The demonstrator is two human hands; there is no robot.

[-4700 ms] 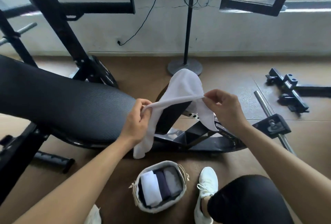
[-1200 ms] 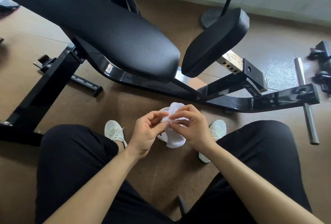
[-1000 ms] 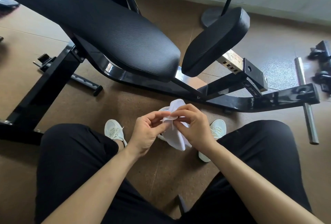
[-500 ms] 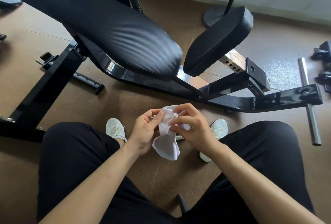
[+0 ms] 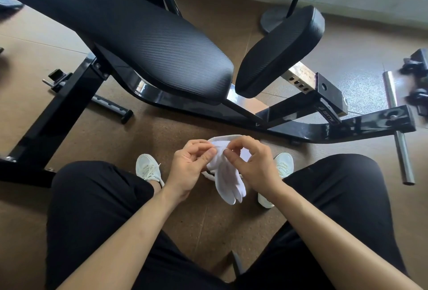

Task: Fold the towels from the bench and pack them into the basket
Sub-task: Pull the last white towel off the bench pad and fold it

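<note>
Your left hand (image 5: 190,164) and right hand (image 5: 252,164) both pinch the top edge of the small white towel (image 5: 229,183) between thumb and forefinger, and its loose end hangs between your knees above the brown floor (image 5: 196,220). Just behind your fingers a pale curved rim shows, probably the basket (image 5: 225,137), mostly hidden; the black weight bench (image 5: 139,34) stands beyond it

The towel (image 5: 228,184) is soft cloth, the bench pad (image 5: 150,41) ribbed matt, frame (image 5: 301,130) glossy metal (black).
</note>
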